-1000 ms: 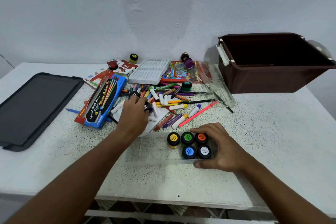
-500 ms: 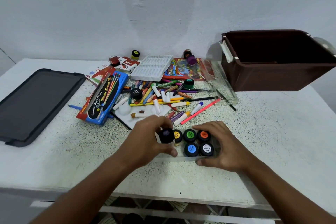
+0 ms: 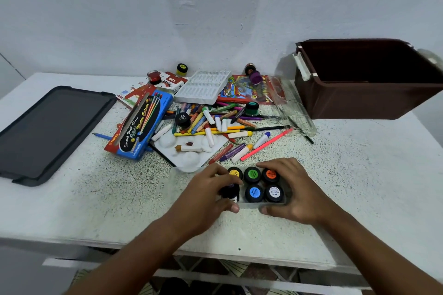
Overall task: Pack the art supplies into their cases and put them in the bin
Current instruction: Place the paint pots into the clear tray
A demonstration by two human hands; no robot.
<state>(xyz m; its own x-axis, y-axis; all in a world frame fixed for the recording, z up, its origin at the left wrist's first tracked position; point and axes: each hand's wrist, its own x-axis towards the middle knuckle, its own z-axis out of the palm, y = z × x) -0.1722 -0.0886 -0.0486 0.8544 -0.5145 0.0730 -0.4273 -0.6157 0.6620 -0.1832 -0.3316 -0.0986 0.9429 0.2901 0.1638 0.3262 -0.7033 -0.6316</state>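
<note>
the blue pencil box point(image 3: 141, 127), beyond the left hand point(image 3: 206, 201), reads "special high class", "12 colours"; white jar lid point(image 3: 275, 192) "poster".

A home craft corner: speckled table point(image 3: 335, 175) against plain wall point(image 3: 143, 19)

a plain pale wall point(image 3: 119, 19) with a bluish-grey cast fills the upper half of the view, its paint uneven, with a faint darker vertical band near the middle and a few small scuffs. the light is soft and even, with only a dim shadow on the wall near the right end. a white table point(image 3: 359, 175) stands against the wall; its top is flecked with fine black speckles, densest toward the centre, and its near edge is a thick pale slab with one small dark spot. below that edge runs a white crossbar point(image 3: 275, 280), and behind it shows a patterned floor point(image 3: 230, 268) of dark and light tiles.
</note>
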